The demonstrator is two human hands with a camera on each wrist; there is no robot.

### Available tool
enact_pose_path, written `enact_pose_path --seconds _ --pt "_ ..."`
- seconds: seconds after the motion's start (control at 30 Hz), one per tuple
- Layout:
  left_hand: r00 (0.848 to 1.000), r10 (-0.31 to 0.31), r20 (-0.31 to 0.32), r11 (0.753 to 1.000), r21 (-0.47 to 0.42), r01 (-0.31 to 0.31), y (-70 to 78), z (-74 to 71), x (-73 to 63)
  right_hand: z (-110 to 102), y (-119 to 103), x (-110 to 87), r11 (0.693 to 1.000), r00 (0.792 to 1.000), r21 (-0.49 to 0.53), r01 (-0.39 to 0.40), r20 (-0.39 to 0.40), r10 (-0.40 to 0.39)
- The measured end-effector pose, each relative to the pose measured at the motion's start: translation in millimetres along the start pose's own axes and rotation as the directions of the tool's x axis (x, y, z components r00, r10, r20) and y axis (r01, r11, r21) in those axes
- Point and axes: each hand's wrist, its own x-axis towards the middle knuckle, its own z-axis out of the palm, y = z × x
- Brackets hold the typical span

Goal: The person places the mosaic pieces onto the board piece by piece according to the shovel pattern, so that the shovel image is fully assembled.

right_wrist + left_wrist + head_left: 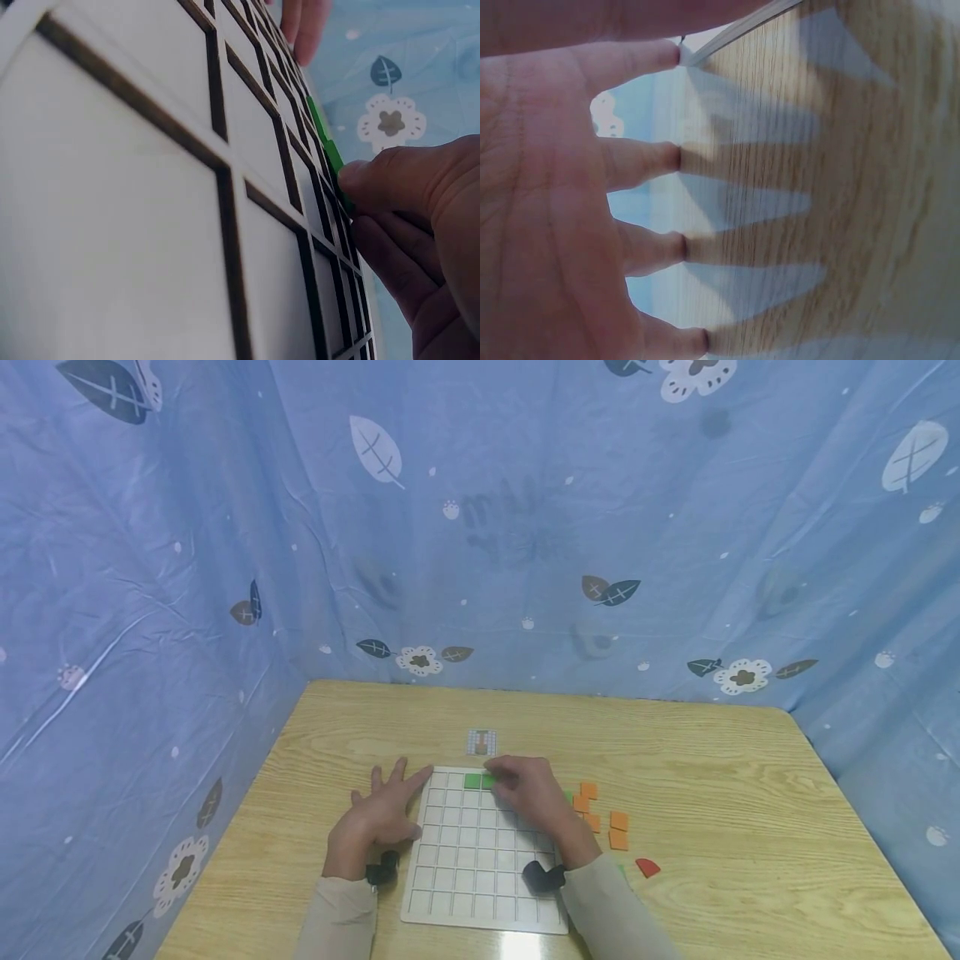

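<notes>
Two green tiles (472, 781) run left-right at the far edge of the board (457, 858); right hand (529, 788) pinches one, left hand (379, 815) splays beside it; bench (750, 802) extends rightward.

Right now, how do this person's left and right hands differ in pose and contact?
The left hand spreads its fingers; the right hand bends its fingers toward its thumb. The left hand rests fingertips on the table; the right hand touches a green tile. Both emerge from pale sleeves.

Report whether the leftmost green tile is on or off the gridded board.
On: the leftmost green tile covers a top-row square of the gridded board.
</notes>
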Motion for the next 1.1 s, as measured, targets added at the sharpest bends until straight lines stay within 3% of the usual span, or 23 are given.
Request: enact_pose_path --seconds 0.5,0.9,1.1 --pt "1.0 0.003 0.0 1.0 0.0 -0.003 -0.9 -0.2 -0.1 -2 2 -0.8 1.0 1.0 -0.006 -0.02 -0.016 0.02" --pt "1.0 0.004 -0.007 1.0 0.003 -0.004 -0.6 1.3 -0.2 -48 5 -19.7 0.982 0.989 0.121 -0.148 0.026 0.145" --pt "1.0 -0.004 -0.003 1.0 -0.005 0.004 -0.3 1.1 -1.4 -72 11 -39.5 0.979 0.991 0.151 -0.134 -0.009 0.137"
